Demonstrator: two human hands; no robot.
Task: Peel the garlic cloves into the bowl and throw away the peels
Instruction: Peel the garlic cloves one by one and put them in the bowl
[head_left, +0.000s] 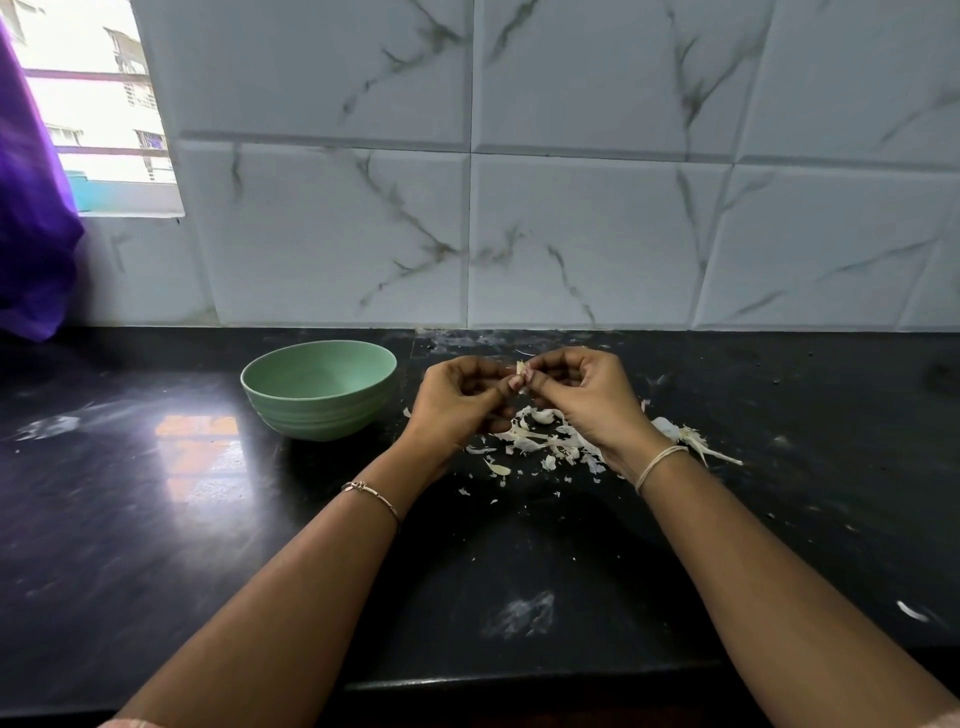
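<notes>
Bowl (317, 410): green, upright on the worktop (156, 519), to the left of both hands and just beside the left one. No peeled clove shows inside, but the rim hides the near inner wall.
Left hand (457, 397): fingers curled, thumb and forefinger pinching the garlic clove from the left.
Garlic clove (521, 370): held above the worktop where the two hands' fingertips meet. Only a pale tip with a flap of skin shows, so its long axis cannot be told.
Right hand (582, 395): fingers curled, pinching the same clove from the right. Whether it grips skin or flesh is unclear.
Peels (545, 441): a loose heap on the worktop below the hands, partly covered by the right wrist. Any unpeeled cloves among them are hard to make out.
Key relation: the bowl lies left of the clove and the left hand is nearer it, so that hand is probably the one to drop the clove in.
Not in view: any bin for the peels.
</notes>
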